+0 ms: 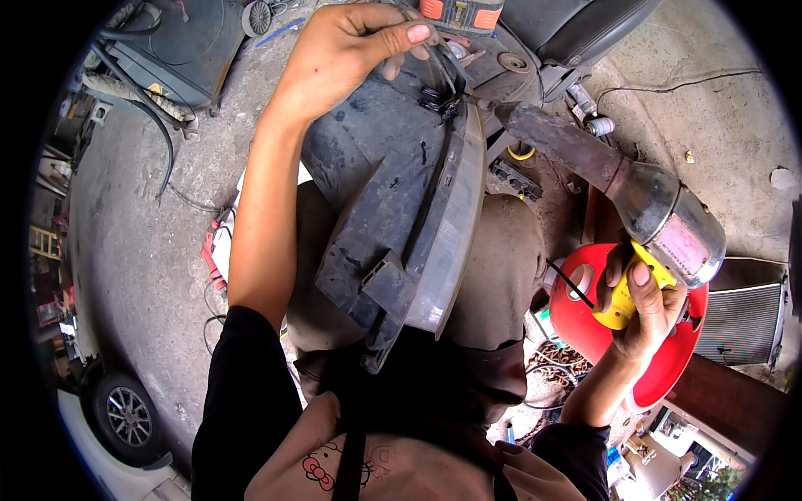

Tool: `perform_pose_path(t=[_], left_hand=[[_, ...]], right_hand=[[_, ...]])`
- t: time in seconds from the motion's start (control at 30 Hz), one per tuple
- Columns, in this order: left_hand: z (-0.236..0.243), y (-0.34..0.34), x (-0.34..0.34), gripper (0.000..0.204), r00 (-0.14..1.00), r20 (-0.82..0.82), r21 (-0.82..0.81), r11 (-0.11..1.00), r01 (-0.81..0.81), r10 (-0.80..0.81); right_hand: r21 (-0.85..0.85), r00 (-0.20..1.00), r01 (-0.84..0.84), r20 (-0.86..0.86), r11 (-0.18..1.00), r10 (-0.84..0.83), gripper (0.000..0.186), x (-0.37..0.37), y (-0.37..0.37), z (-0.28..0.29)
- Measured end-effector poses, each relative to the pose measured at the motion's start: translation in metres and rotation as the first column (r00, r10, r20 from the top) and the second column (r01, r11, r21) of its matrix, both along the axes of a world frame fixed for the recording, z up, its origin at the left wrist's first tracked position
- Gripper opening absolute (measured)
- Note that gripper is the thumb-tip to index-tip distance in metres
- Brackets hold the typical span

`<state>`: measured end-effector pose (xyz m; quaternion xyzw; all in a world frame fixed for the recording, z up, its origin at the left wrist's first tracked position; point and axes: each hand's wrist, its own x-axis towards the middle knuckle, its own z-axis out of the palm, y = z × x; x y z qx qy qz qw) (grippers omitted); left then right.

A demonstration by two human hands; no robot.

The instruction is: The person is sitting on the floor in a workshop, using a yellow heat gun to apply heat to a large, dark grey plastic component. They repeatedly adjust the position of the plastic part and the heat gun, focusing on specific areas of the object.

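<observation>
A long car lamp (449,230) with a dark plastic housing and a clear, dusty lens edge lies lengthwise across my lap. My left hand (351,58) is closed at its far end, thumb and fingers pinching a thin dark strip (447,68) that runs down to a blackened spot (439,102) on the housing. In my right hand (643,313) is a heat gun (664,209), gripped by its yellow handle. Its long, scorched nozzle points left, with the tip close beside that blackened spot. Whether the tip touches the plastic I cannot tell.
Under my right hand stands a red plastic stool (576,292). Beyond the lamp are an orange-and-black box (462,15) and a black seat (576,29). Spray cans (599,126) lie on the concrete at right, near a radiator (739,326). A car wheel (125,417) is at lower left.
</observation>
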<state>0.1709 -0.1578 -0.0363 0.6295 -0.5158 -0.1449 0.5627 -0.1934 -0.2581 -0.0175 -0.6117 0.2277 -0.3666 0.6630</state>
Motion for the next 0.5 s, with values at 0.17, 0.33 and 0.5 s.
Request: perform_pose_path(t=[0.17, 0.33, 0.5], left_hand=[[-0.0017, 0.0008, 0.0033, 0.030, 1.000, -0.003, 0.017, 1.000, 0.007, -0.007], [-0.0004, 0.0001, 0.0010, 0.030, 1.000, 0.007, 0.011, 1.000, -0.003, 0.003], [0.0006, 0.0006, 0.0001, 0.030, 1.000, 0.025, 0.021, 1.000, -0.007, 0.007]], right_hand=[[0.006, 1.000, -0.003, 0.004, 1.000, 0.003, 0.044, -0.0006, -0.0002, -0.0011], [0.015, 1.000, -0.021, -0.004, 1.000, 0.021, 0.044, -0.0034, -0.0028, -0.0021], [0.014, 1.000, -0.007, 0.009, 1.000, 0.007, 0.045, -0.0021, -0.0019, -0.0023]])
